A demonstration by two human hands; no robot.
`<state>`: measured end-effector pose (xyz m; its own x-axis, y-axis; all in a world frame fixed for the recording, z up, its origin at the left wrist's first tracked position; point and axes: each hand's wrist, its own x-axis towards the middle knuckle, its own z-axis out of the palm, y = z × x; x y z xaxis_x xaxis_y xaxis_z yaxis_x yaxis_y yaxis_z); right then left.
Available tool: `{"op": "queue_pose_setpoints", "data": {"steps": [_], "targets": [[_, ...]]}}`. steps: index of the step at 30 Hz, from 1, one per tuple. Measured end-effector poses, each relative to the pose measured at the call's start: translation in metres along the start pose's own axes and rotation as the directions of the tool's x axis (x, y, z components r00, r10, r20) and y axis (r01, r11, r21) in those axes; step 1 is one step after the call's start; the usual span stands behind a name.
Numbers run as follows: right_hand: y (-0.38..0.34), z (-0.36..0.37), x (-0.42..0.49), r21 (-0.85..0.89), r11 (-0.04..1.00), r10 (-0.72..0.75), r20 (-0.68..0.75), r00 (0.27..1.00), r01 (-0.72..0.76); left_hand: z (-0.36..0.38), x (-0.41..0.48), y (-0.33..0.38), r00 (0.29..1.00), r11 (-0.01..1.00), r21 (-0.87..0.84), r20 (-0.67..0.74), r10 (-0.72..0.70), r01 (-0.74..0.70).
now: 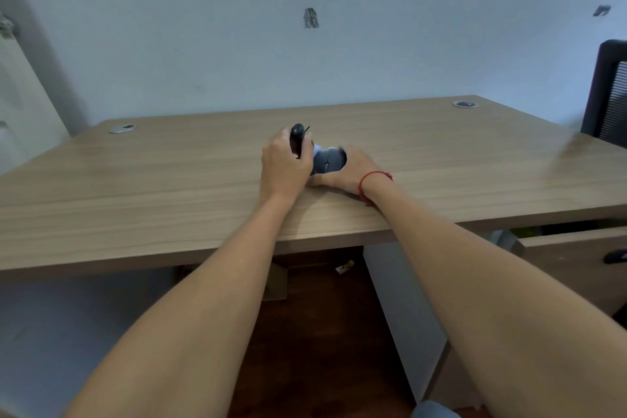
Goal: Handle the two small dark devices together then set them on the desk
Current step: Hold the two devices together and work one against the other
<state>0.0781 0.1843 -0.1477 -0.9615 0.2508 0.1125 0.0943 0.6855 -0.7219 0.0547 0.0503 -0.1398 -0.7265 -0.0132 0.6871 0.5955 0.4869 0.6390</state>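
Note:
Both hands meet over the middle of the wooden desk (169, 180). My left hand (284, 169) is closed around a slim black device (297, 139) held upright, its rounded top poking above my fingers. My right hand (353, 169), with a red string on the wrist, cups a dark grey mouse-like device (328, 161) that rests low, at or just above the desk surface. The two devices sit close together, almost touching. My fingers hide the lower part of each device.
Two round cable grommets are set into the desk, one at the back left (122, 128), one at the back right (464, 104). A dark mesh chair (609, 95) stands at the right. A drawer unit (573, 258) sits under the desk's right side.

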Motion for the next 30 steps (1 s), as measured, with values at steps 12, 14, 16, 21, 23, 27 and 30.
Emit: {"op": "queue_pose_setpoints", "data": {"steps": [12,14,16,21,23,27,30], "targets": [[0.004,0.002,-0.007,-0.001,0.997,-0.077,0.003,0.997,0.077,-0.002,-0.003,-0.002,0.999,1.000,-0.003,0.039,0.018,-0.018],[0.004,0.001,-0.009,0.012,0.996,-0.088,0.004,0.996,0.088,-0.002,-0.002,-0.006,0.997,0.997,0.072,0.077,-0.011,0.005],[0.004,0.001,-0.009,0.018,0.995,-0.096,0.024,0.995,0.095,-0.003,-0.001,-0.005,0.999,0.999,0.049,0.030,0.014,-0.016],[0.005,0.000,-0.008,0.022,0.996,-0.092,0.046,0.995,0.092,-0.004,-0.003,0.001,1.000,0.998,-0.059,0.007,0.026,-0.025],[0.004,0.000,-0.010,0.041,0.994,-0.101,0.044,0.994,0.100,-0.004,0.000,-0.005,0.996,0.996,-0.032,0.039,-0.081,0.082],[0.004,0.000,-0.011,0.040,0.994,-0.099,0.043,0.994,0.097,-0.004,0.002,-0.007,0.989,0.988,-0.027,0.008,-0.151,0.151],[0.003,0.000,-0.011,0.028,0.996,-0.086,0.042,0.995,0.085,-0.005,0.001,-0.003,0.997,0.992,-0.096,-0.005,-0.079,0.078]]}}
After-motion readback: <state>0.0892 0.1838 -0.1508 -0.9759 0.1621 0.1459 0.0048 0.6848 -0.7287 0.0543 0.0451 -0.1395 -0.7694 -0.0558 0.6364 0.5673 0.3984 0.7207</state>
